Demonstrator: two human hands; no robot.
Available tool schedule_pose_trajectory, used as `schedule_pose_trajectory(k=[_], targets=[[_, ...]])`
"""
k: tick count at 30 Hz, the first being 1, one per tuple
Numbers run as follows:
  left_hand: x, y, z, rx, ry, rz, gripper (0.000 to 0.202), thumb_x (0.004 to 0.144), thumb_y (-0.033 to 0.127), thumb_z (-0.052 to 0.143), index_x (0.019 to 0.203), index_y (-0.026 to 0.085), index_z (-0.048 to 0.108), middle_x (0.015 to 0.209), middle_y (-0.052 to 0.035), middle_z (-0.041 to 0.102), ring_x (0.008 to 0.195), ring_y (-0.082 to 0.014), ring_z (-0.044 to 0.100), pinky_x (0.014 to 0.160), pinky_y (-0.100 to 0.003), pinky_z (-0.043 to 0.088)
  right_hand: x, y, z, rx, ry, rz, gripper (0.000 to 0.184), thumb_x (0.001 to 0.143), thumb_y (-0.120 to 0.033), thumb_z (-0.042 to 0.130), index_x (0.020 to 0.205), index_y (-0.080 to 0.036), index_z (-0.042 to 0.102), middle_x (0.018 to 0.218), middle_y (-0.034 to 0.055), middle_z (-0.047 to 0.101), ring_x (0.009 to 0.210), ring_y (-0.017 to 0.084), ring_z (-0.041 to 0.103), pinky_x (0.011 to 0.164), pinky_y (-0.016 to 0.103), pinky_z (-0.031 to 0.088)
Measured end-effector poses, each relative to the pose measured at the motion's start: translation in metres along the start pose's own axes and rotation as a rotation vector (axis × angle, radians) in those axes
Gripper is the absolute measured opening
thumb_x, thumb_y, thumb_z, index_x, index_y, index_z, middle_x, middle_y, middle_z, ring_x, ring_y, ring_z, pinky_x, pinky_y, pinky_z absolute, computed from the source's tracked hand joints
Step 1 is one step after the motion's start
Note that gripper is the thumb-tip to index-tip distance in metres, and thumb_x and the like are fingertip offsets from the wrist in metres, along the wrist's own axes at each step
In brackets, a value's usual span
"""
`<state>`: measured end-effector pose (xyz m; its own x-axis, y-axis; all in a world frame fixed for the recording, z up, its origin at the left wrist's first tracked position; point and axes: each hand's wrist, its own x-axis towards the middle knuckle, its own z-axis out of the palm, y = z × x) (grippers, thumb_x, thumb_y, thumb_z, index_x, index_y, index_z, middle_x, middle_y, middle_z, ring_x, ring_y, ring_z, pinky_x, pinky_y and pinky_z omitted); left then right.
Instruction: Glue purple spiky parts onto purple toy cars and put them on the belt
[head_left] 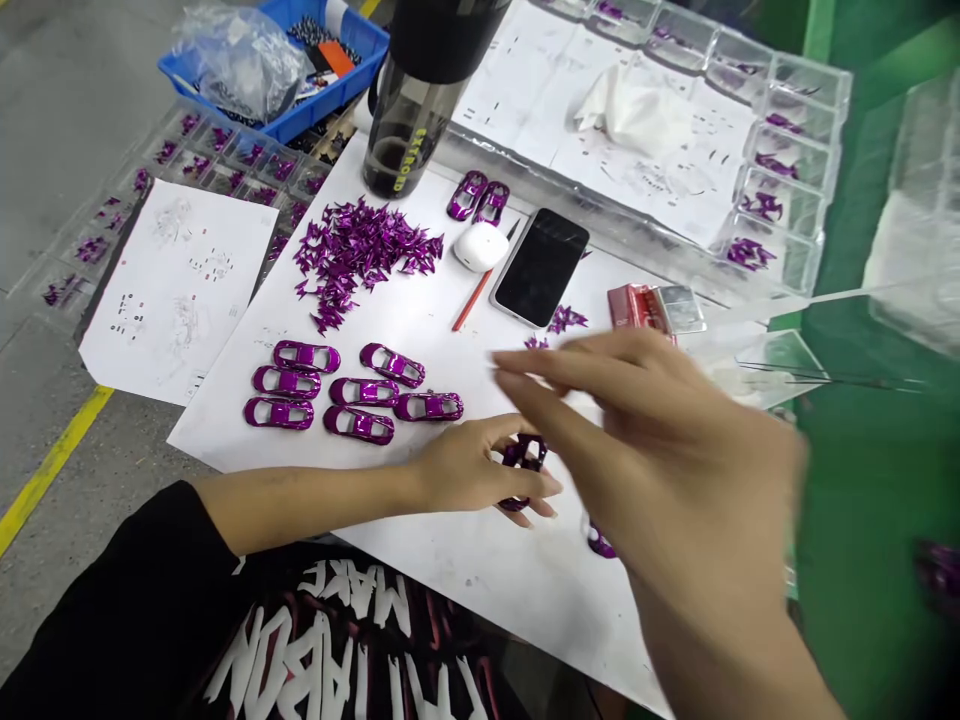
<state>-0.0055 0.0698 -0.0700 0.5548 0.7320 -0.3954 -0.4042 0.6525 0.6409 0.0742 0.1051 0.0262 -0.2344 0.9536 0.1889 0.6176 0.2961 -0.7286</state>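
Observation:
My left hand (480,468) is closed round a shiny purple toy car body (523,456), held just above the white paper sheet (480,560). Raised over it, my right hand (660,450) is blurred by motion, with its fingers stretched leftward and nothing visible in them. Part of another purple piece (600,543) peeks out from under my right hand. Several finished purple car bodies (352,393) lie in rows to the left. Behind them sits a heap of small purple spiky parts (360,250).
A black phone (541,265), a white earbud case (481,245), a red pencil (472,300), two more purple car bodies (478,197) and a dark bottle (420,95) stand at the back. Clear compartment trays (787,150) hold purple parts. A blue bin (300,60) sits far left.

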Motion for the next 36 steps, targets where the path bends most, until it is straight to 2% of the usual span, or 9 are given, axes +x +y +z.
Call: schedule_pose_trajectory(k=[2,4,9,14,18,22,24,29,36], targets=[[0.002,-0.003,-0.002,-0.113,0.0,0.004,0.033,0.087,0.01,0.075,0.116,0.016,0.059,0.094,-0.0029,0.059,0.076,-0.0169,0.071,0.065,-0.027,0.062,-0.033,0.01,-0.016,-0.004,0.269,0.248,0.015,0.081,-0.037,0.087,0.096,-0.035,0.084,0.089,0.0023,0.075,0.069,0.016,0.062,0.052,0.031,0.038],[0.006,-0.007,-0.004,-0.197,-0.004,0.009,0.039,0.084,0.012,0.08,0.117,0.017,0.059,0.093,-0.0023,0.06,0.073,-0.0178,0.072,0.066,-0.028,0.062,-0.06,0.027,-0.022,0.101,0.418,0.474,0.026,0.076,-0.042,0.09,0.098,-0.03,0.084,0.092,0.0051,0.077,0.075,0.02,0.068,0.052,0.031,0.04],[0.007,-0.011,-0.006,-0.208,-0.032,0.049,0.05,0.08,0.021,0.089,0.122,0.017,0.061,0.102,-0.009,0.069,0.077,-0.0205,0.075,0.073,-0.029,0.061,-0.102,0.079,-0.019,0.274,0.465,0.623,0.035,0.072,-0.043,0.092,0.095,-0.021,0.078,0.092,0.0057,0.075,0.082,0.02,0.073,0.071,0.031,0.057],[0.0,-0.009,-0.004,-0.1,-0.083,0.066,0.054,0.081,0.026,0.089,0.125,0.016,0.061,0.108,-0.0129,0.072,0.082,-0.0223,0.076,0.075,-0.028,0.058,-0.119,0.097,-0.02,0.354,0.355,0.614,0.046,0.072,-0.039,0.091,0.108,-0.021,0.069,0.09,0.0045,0.075,0.077,0.019,0.073,0.07,0.031,0.061],[-0.002,-0.009,-0.003,0.002,-0.081,0.103,0.048,0.085,0.023,0.084,0.126,0.016,0.061,0.113,-0.0134,0.071,0.085,-0.0215,0.076,0.076,-0.027,0.059,-0.121,0.094,-0.019,0.137,0.247,0.485,0.028,0.084,-0.041,0.08,0.102,-0.019,0.077,0.093,0.0079,0.078,0.078,0.021,0.075,0.072,0.032,0.063],[-0.004,-0.01,0.0,0.086,-0.065,0.168,0.042,0.087,0.021,0.081,0.125,0.016,0.063,0.115,-0.0122,0.07,0.086,-0.0194,0.076,0.074,-0.022,0.06,-0.117,0.092,-0.021,-0.043,0.171,0.356,0.028,0.092,-0.039,0.071,0.108,-0.018,0.08,0.094,0.0073,0.079,0.078,0.022,0.077,0.072,0.032,0.063],[-0.007,-0.012,0.003,0.126,-0.039,0.195,0.043,0.087,0.022,0.081,0.126,0.016,0.062,0.116,-0.0117,0.07,0.088,-0.0191,0.075,0.076,-0.022,0.061,-0.116,0.089,-0.024,-0.016,0.164,0.37,0.028,0.092,-0.038,0.072,0.109,-0.018,0.081,0.091,0.0059,0.079,0.076,0.02,0.076,0.069,0.031,0.063],[-0.011,-0.018,0.01,0.223,0.1,0.222,0.054,0.083,0.029,0.087,0.131,0.019,0.063,0.119,-0.0106,0.071,0.095,-0.0196,0.074,0.081,-0.025,0.064,-0.117,0.08,-0.026,0.049,0.326,0.383,0.026,0.091,-0.033,0.075,0.114,-0.021,0.08,0.091,0.0033,0.077,0.073,0.015,0.072,0.073,0.031,0.063],[-0.01,-0.027,0.009,0.343,0.13,0.343,0.048,0.088,0.032,0.083,0.131,0.02,0.066,0.117,-0.0074,0.071,0.104,-0.0188,0.072,0.097,-0.028,0.062,-0.117,0.071,-0.02,0.27,0.206,0.399,0.02,0.094,-0.031,0.073,0.113,-0.03,0.08,0.116,0.0033,0.077,0.103,0.019,0.075,0.091,0.033,0.064]])
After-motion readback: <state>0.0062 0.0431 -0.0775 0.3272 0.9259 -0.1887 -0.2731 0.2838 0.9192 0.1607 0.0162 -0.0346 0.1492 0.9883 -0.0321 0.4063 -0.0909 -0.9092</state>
